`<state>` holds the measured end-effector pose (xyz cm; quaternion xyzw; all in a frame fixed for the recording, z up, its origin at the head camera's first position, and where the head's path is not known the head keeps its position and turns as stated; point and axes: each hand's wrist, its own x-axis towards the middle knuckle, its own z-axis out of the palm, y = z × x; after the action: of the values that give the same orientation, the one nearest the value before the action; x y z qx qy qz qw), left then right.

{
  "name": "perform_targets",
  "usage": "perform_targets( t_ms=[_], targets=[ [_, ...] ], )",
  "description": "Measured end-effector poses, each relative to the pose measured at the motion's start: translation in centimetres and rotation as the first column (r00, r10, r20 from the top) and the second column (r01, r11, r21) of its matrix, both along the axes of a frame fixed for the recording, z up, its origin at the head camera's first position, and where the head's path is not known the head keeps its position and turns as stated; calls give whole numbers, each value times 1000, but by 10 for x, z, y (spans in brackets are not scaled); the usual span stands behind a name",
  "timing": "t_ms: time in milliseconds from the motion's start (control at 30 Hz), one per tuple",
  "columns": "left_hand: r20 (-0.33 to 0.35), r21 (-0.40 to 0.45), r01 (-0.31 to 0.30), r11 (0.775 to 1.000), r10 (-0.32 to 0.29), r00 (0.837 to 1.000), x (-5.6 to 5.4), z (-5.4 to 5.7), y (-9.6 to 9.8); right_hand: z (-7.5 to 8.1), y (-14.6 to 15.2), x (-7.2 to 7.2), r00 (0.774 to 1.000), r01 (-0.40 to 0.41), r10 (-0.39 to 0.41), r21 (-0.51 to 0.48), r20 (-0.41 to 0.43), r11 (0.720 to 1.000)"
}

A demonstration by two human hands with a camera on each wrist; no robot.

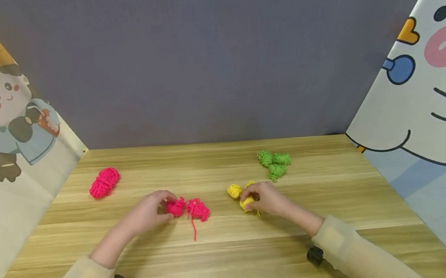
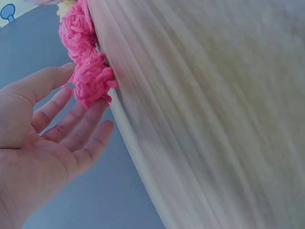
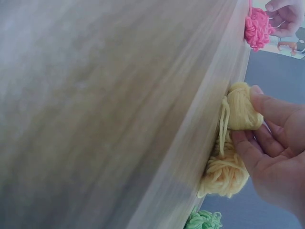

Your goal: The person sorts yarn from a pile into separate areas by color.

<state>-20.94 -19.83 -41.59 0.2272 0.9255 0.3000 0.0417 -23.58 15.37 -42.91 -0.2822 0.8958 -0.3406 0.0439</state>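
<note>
My left hand holds a small pink yarn ball between thumb and fingers, low over the wooden table. In the left wrist view, the thumb tip meets one side of the pink yarn ball while fingertips lie along its underside. Right beside it sits another pink yarn ball, trailing a loose strand. Farther right, my right hand pinches a yellow yarn ball by its side. Two more yellow balls lie close by: one to the left, the other partly hidden behind the fingers.
A larger pink yarn bundle lies at the table's back left. Several green yarn balls cluster beyond my right hand. A grey panel rises at the back of the wooden table, with cartoon-printed panels on both sides.
</note>
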Motion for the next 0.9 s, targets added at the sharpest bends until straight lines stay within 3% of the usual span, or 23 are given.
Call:
perform_targets(
  t_ms=[300,600,900],
  targets=[
    [-10,14,-8,1000,8,1000,10,3,-2,0,0,0,1000,-10,10,5,3,1000],
    [-21,52,-24,998,25,999,12,10,-10,-1,1,0,1000,-4,4,0,5,1000],
    [-109,59,-106,993,112,988,7,20,-30,-1,1,0,1000,11,-11,11,9,1000]
  ],
)
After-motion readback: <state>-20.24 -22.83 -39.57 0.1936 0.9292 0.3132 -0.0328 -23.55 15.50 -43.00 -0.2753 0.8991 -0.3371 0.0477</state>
